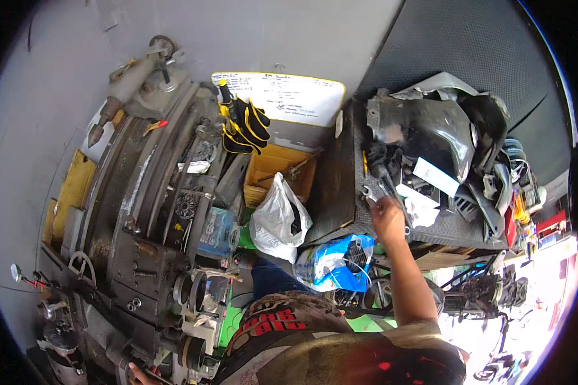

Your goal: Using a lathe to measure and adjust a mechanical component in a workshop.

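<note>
My right hand [388, 219] is closed on a silver wrench [368, 193] over the textured dark bench [475, 234] at the right. Dark tools and parts [385, 179], white paper pieces [435, 176] and glossy black body panels [449, 135] lie around and beyond it. At the bottom left, my left hand [141, 373] is partly visible on the edge of the metal lathe [141, 285], fingers curled round a part that I cannot make out.
A white plastic bag [276, 224], a cardboard box [263, 167] and a blue bag [324, 263] sit between lathe and bench. A whiteboard [308, 102] and yellow-black gloves [244, 125] are at the back. Bright daylight and frames fill the lower right.
</note>
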